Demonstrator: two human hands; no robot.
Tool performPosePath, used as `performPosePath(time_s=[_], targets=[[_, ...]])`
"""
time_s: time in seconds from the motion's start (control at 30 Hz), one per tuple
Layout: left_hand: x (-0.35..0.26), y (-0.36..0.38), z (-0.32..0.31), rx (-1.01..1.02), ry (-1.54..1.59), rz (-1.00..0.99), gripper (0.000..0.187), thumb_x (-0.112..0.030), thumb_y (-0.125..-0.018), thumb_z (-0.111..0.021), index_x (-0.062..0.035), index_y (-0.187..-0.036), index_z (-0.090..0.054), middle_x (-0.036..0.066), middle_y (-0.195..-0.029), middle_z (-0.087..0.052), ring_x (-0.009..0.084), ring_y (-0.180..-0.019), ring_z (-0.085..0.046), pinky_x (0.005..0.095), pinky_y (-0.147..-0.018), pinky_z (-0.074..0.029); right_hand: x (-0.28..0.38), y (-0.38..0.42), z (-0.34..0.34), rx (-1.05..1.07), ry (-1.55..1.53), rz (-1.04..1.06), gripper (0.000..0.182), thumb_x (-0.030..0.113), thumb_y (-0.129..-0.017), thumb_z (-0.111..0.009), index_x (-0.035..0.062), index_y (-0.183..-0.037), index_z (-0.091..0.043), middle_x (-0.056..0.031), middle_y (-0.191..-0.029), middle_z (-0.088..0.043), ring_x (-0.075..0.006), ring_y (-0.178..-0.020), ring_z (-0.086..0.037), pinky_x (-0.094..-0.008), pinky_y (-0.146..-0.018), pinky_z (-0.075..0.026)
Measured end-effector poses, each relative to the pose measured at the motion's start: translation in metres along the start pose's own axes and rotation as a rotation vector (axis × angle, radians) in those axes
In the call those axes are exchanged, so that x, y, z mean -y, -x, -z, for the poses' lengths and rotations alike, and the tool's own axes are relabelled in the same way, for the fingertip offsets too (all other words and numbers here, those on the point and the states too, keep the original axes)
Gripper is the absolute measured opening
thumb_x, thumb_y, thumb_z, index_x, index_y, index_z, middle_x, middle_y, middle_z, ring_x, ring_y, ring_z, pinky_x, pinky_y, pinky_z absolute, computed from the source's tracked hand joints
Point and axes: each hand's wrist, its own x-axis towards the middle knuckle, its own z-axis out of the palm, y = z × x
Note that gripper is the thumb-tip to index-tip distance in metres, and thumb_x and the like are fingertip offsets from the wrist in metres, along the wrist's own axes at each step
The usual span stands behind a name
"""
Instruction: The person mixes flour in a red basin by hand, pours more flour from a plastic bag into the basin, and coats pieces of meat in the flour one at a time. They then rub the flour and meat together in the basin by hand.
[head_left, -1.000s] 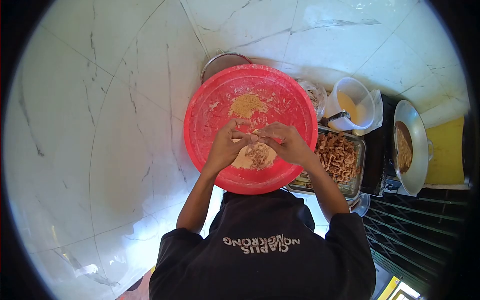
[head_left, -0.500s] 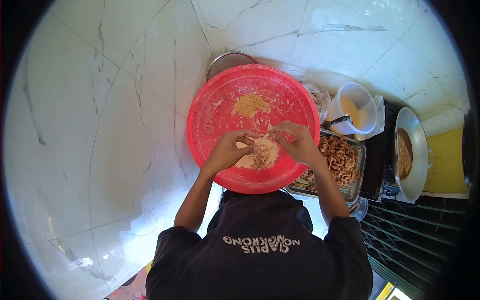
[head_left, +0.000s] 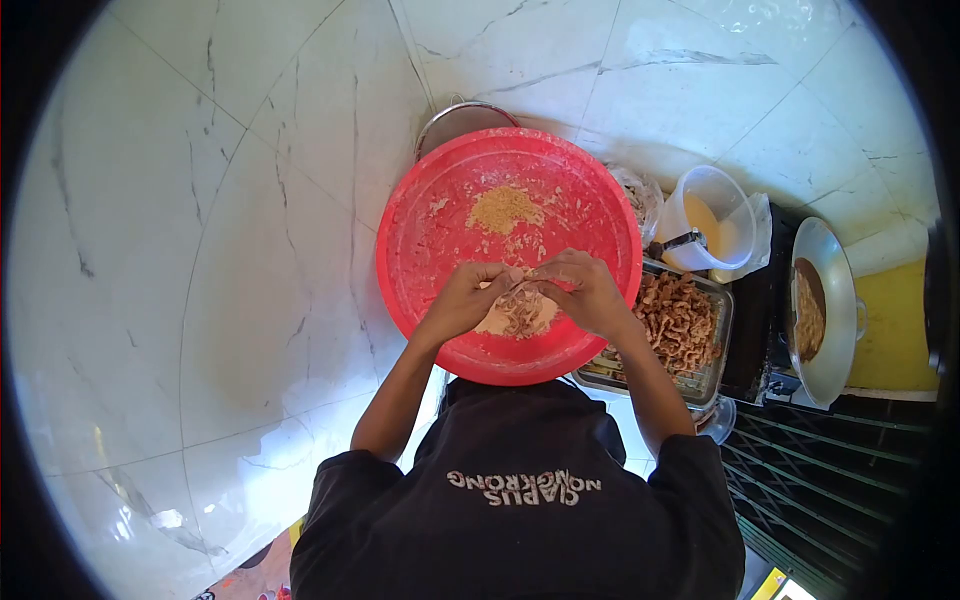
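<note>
Both hands are working over the red basin (head_left: pixel 410 250), their fingertips nearly meeting just below its centre. The left hand (head_left: pixel 466 300) is coming in from seven o'clock, thumb and forefinger closing to a narrow pinch; the right hand (head_left: pixel 583 292) is coming in from four o'clock, fingers curling inward just as narrowly. They seem to be pinching a small pale strip between them, though the fingers are hiding most of it, so I can't be sure of its shape.

Such a strip is probably weighing very little and feeling soft and limp, with its powder coating giving some grip; holding it lightly by the ends is likely sparing both strip and coating.

Inside the basin, toward six o'clock, pale flour (head_left: pixel 490 322) is lying around a loose heap of coated strips (head_left: pixel 524 318); toward twelve, coarser yellow crumbs (head_left: pixel 503 208) are forming a mound. At the basin's four o'clock, a metal tray (head_left: pixel 724 335) is holding a pile of browned, curly pieces (head_left: pixel 680 320). Near three, a clear tub (head_left: pixel 736 203) is containing yellowish liquid (head_left: pixel 703 215); farther out, a wide wok (head_left: pixel 840 300) is holding something brown (head_left: pixel 808 310).
</note>
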Motion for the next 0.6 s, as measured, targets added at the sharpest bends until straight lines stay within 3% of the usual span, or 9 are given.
performPosePath(time_s=[0.13,0.23,0.33,0.43,0.6], targets=[[-0.012,0.004,-0.003,0.020,-0.022,-0.018,0.022,-0.020,-0.097,-0.067,-0.0005,-0.103,-0.074,0.003,-0.088,-0.072,0.0079,-0.083,-0.062,0.0257,-0.074,-0.049,0.004,0.000,0.004,0.029,0.022,0.016,0.012,0.008,-0.083,-0.075,0.0030,-0.094,-0.072,-0.0113,-0.092,-0.070,-0.0309,-0.087,-0.066,-0.0414,-0.077,-0.052],[-0.014,0.004,0.002,-0.003,-0.217,-0.027,0.017,-0.019,-0.094,-0.070,-0.0051,-0.102,-0.075,0.002,-0.088,-0.072,0.0102,-0.086,-0.063,0.0327,-0.089,-0.047,0.008,-0.003,0.008,0.051,0.052,0.071,0.012,0.006,-0.084,-0.072,0.0032,-0.096,-0.071,-0.0111,-0.091,-0.069,-0.0311,-0.088,-0.065,-0.0416,-0.079,-0.050],[-0.018,0.005,0.003,-0.139,-0.641,-0.302,0.013,-0.019,-0.091,-0.071,-0.0122,-0.101,-0.075,0.005,-0.087,-0.070,0.0188,-0.089,-0.063,0.0475,-0.106,-0.034,0.011,-0.008,0.015,0.065,0.070,0.112,0.014,0.005,-0.085,-0.069,0.0034,-0.099,-0.070,-0.0112,-0.093,-0.069,-0.0316,-0.090,-0.064,-0.0420,-0.081,-0.049],[-0.022,0.006,0.004,-0.152,-0.590,-0.378,0.011,-0.019,-0.090,-0.072,-0.0139,-0.099,-0.075,0.001,-0.087,-0.069,0.0196,-0.095,-0.059,0.0543,-0.111,-0.020,0.017,-0.012,0.019,0.041,0.052,0.136,0.017,0.000,-0.083,-0.070,0.0019,-0.100,-0.070,-0.0130,-0.094,-0.069,-0.0330,-0.088,-0.064,-0.0420,-0.079,-0.050],[-0.025,0.008,0.005,-0.212,-0.621,-0.438,0.011,-0.018,-0.089,-0.072,-0.0145,-0.099,-0.075,-0.001,-0.086,-0.069,0.0181,-0.093,-0.059,0.0507,-0.110,-0.022,0.026,-0.015,0.021,0.035,0.038,0.127,0.015,-0.001,-0.083,-0.070,0.0020,-0.098,-0.071,-0.0130,-0.094,-0.069,-0.0326,-0.087,-0.064,-0.0410,-0.078,-0.050]])
